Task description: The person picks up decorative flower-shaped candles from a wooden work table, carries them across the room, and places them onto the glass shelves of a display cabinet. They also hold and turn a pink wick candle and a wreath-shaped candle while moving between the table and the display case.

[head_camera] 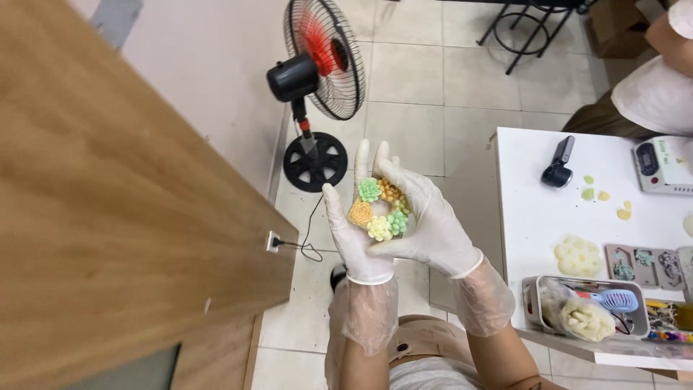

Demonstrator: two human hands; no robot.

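Head view, looking down: closest to us, the person's left hand and right hand, both in thin translucent disposable gloves, are pressed side by side, palms up, cupped into one shallow bowl. Nested in that bowl, touching both palms, lies a cluster of small moulded succulent-shaped flowers in green, orange and pale yellow; neither hand pinches them, they simply rest there. Keeping them safe this way seems to call for level palms and closed fingers, so none rolls off an edge. To the right stands a white table carrying a clear plastic tray of odds and ends, a pale yellow flower-shaped lump and a small digital scale. At left runs a brown wooden panel. Farther off, on the tiled floor, stands a black pedestal fan with red blades.
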